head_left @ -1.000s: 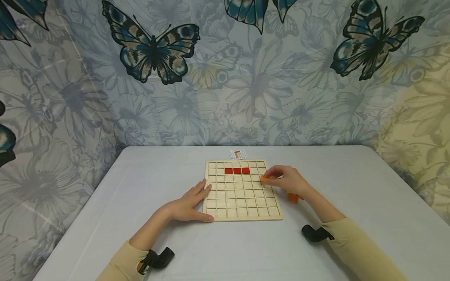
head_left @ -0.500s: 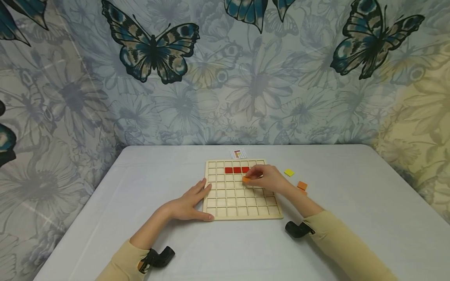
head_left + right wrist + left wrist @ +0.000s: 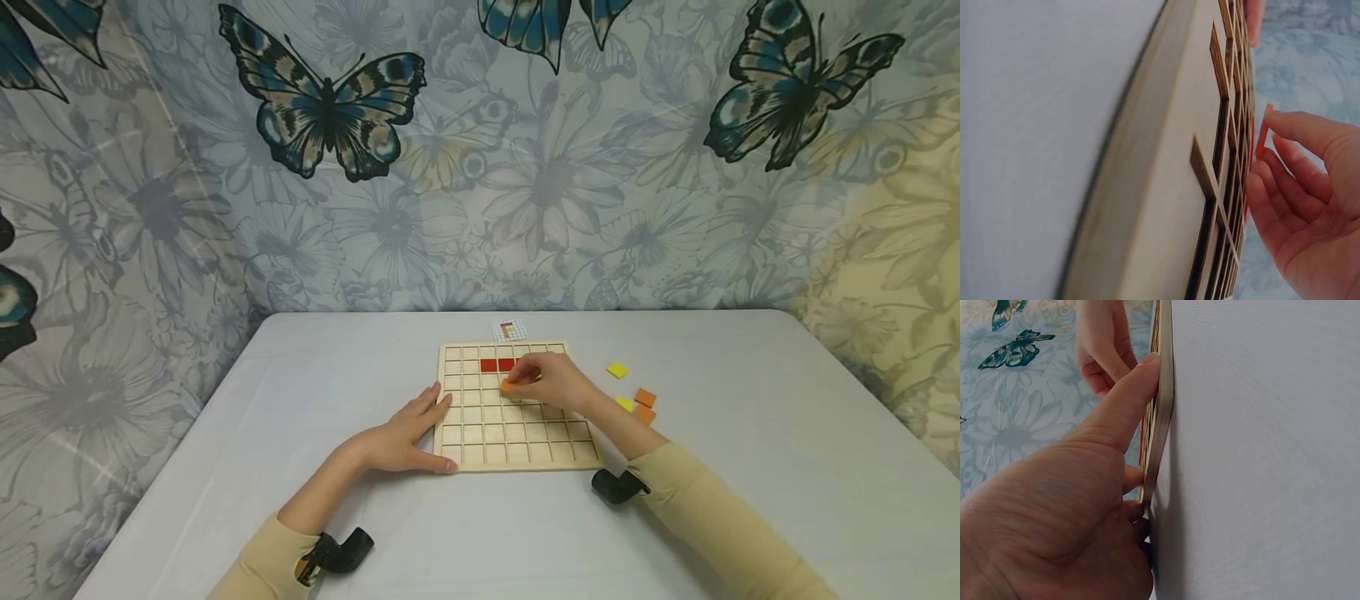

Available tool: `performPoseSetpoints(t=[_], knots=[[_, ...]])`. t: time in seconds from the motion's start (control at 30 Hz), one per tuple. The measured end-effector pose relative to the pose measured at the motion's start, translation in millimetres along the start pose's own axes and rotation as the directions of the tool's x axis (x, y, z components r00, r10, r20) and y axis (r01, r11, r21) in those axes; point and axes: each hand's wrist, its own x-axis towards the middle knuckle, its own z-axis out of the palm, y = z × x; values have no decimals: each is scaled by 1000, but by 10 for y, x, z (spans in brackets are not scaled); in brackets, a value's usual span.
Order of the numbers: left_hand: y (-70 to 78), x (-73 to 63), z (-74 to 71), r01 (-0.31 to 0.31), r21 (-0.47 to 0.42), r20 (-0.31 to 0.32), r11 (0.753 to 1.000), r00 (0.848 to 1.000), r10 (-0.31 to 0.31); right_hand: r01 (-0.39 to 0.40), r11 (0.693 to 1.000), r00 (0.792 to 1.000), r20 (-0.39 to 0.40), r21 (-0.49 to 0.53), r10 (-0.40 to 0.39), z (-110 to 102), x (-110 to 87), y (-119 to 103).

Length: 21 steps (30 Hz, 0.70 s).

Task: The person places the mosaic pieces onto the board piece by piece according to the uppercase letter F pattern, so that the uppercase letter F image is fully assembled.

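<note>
At a white-covered tabletop (image 3: pixel 465 533), I lean my attention over a pale wooden grid board (image 3: pixel 495 433), both hands at work on it. My right hand (image 3: pixel 551 381) pinches an orange tile (image 3: pixel 1264 129) between thumb and fingertips, the remaining fingers loosely bent behind. The tile hangs slightly tilted over the board, just on my side of a row of red tiles (image 3: pixel 489 365) set into the grid; whether its lower edge touches the wood, I cannot tell. My right hand partly hides the right end of that row. My left hand (image 3: pixel 397 433) lies spread along the board's left side, grasping nothing, its thumb resting on the near left corner and its fingers reaching to the left edge. To the right of the board, near my right forearm, lie two loose orange tiles (image 3: pixel 646 397), a yellow tile (image 3: pixel 624 402) just beside them and another yellow tile (image 3: pixel 617 369) a little farther off. Just beyond the far edge sits a small pattern card (image 3: pixel 509 330) printed with a coloured shape on a grid. Large blue butterflies (image 3: pixel 327 112) decorate the floral wall covering (image 3: pixel 540 233) behind.
</note>
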Motion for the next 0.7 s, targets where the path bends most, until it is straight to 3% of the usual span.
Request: performPoseSetpoints(t=[0.7], knots=[[-4, -10, -9, -4, 9, -2, 1000, 1000, 4, 88, 991, 996, 18, -96, -87, 103, 132, -127]])
